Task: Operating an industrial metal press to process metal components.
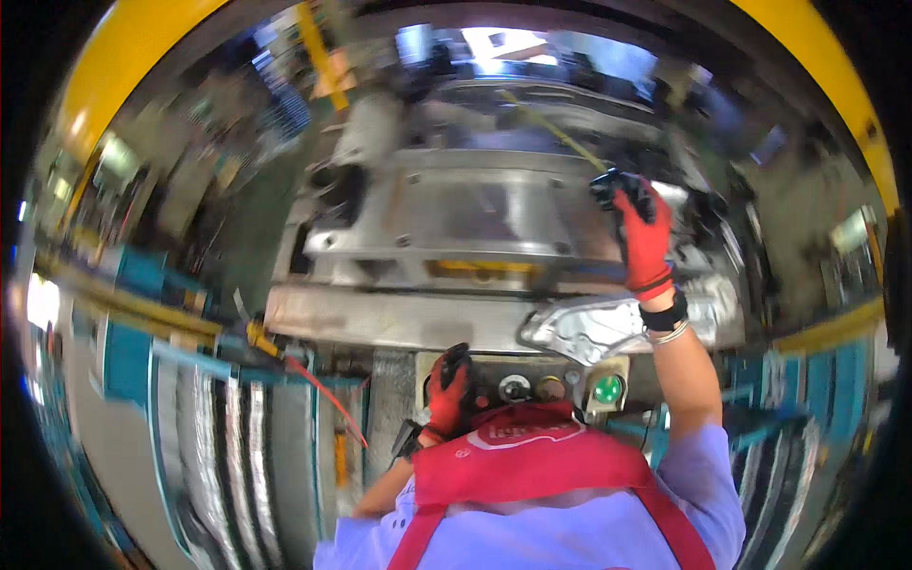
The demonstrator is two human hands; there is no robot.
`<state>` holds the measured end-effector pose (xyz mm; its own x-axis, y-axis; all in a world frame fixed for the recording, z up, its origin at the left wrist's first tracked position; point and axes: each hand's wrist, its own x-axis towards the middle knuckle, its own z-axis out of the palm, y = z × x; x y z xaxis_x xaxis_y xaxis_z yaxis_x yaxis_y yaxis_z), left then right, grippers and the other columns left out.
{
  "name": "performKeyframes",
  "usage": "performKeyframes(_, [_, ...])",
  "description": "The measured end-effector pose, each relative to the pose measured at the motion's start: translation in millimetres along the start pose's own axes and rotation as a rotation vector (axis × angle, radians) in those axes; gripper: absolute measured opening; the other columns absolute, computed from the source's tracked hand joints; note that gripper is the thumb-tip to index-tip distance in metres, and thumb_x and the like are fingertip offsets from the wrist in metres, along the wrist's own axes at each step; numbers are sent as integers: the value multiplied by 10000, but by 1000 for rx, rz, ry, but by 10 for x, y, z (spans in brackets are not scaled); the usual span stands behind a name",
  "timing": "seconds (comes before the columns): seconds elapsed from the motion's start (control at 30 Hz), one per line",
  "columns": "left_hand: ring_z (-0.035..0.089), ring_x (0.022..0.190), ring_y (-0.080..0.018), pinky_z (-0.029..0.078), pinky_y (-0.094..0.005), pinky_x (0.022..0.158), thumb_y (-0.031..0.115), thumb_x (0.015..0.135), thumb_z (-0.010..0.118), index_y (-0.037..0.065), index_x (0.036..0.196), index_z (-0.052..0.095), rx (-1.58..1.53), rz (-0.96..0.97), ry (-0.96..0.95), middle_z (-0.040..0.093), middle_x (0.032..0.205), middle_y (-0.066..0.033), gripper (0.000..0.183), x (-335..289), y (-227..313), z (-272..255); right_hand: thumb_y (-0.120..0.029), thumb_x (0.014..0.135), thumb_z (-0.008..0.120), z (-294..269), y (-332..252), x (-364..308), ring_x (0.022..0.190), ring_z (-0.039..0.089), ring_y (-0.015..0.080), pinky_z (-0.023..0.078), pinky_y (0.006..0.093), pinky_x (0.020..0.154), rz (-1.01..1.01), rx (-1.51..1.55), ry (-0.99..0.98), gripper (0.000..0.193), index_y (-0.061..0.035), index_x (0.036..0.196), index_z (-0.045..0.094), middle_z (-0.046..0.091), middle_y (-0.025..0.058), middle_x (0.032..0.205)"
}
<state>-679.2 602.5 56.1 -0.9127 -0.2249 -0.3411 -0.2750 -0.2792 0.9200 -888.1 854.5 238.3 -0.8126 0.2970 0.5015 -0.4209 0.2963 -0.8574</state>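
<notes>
My right hand [646,228], in a red glove with black fingers, reaches out over the right side of a metal die [475,204]. Its fingers are closed round the near end of a thin yellow-green rod [560,135], which slants away to the far left. Close to my body, my left hand [448,391], gloved alike, lies on the left end of a control panel [494,369]. Its fingers look stretched out, and nothing shows in them; what lies beneath is hidden. A shiny formed sheet-metal part [594,328] rests under my right wrist on the front ledge [399,318].
A green button [607,388] sits at the panel's right end. Yellow machine frames [119,62] curve up both sides. Teal racks [157,380] holding metal sheets stand at the left, with similar racks at the right. A red-and-yellow tool [261,337] lies by the ledge's left end.
</notes>
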Motion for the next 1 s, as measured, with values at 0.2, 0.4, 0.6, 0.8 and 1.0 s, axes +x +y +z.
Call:
performKeyframes(0.2, [489,1111,-200,362,-308,976,70,898,480,-23,1223,456,18,200,-263,525,1204,-133,339,72,124,323,-92,864,521,-1340,-145,-801,790,546,109,426,239,704,37,44,211,225,45,1039,556,611,60,895])
performKeyframes(0.4, [477,1127,-214,357,-325,987,131,924,441,-33,1228,447,73,157,-240,518,1200,-145,346,35,290,603,-121,859,560,-2595,75,-975,751,564,131,446,265,704,169,50,528,188,24,975,592,626,70,852])
performKeyframes(0.6, [486,1127,-240,365,-349,1000,123,939,405,-38,1212,457,142,350,-164,516,1193,-151,321,33,284,747,-226,808,608,-3306,896,-128,746,606,210,463,308,703,318,-498,297,245,2,896,621,641,134,860])
performKeyframes(0.8, [498,1119,-240,381,-348,985,144,935,437,-38,1216,457,10,271,15,517,1205,-147,335,-204,75,771,-373,775,564,-3063,1644,749,893,585,368,451,428,780,368,-987,-24,368,-28,876,645,625,201,938])
performKeyframes(1.0, [514,1099,-240,401,-332,951,126,935,415,-33,1244,443,71,248,118,522,1209,-155,349,-421,-187,633,-395,801,526,-2912,2308,1098,811,618,329,469,403,720,502,-849,-232,385,-55,938,644,642,184,879])
